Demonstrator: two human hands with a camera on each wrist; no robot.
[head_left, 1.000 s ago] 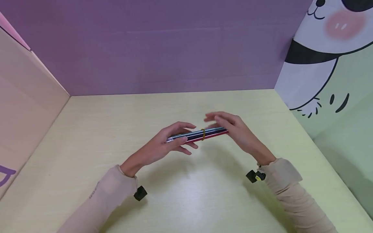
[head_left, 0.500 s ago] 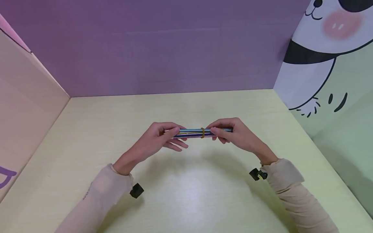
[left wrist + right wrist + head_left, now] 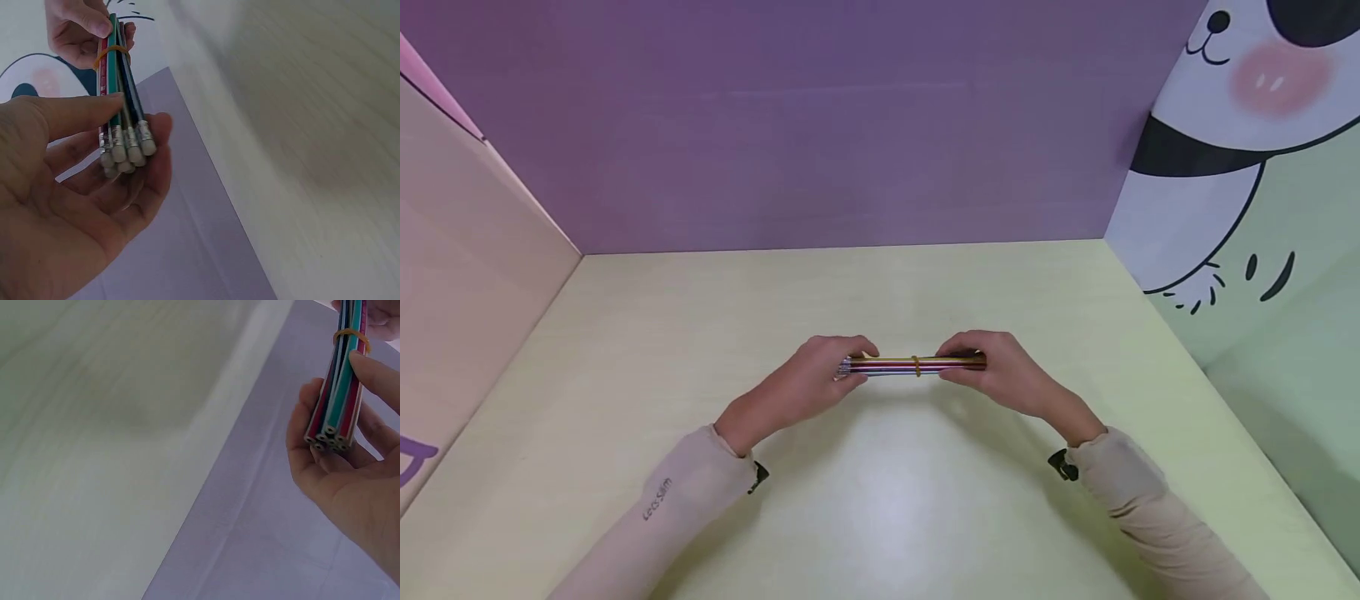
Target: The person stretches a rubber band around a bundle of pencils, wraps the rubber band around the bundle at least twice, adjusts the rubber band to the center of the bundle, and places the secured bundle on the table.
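Note:
A bundle of pencils (image 3: 891,365) in several colours is held level above the table by both hands. Around its middle runs a yellow-brown rubber band (image 3: 916,366). My left hand (image 3: 808,372) grips the end with the white erasers (image 3: 134,153), thumb on one side and fingers on the other. My right hand (image 3: 1011,372) grips the opposite end, where the right wrist view shows flat, unsharpened pencil ends (image 3: 328,440). Between the two hands the banded middle shows.
The pale wooden table (image 3: 880,500) lies below the hands. A purple wall (image 3: 850,125) stands at the back, a pale panel (image 3: 467,250) on the left, and a green panel with a cartoon animal (image 3: 1285,350) on the right.
My right hand, loose near the bundle's end a second ago, now grips it. The bundle has levelled, turned about its length to show other colours, and sits slightly lower in the head view.

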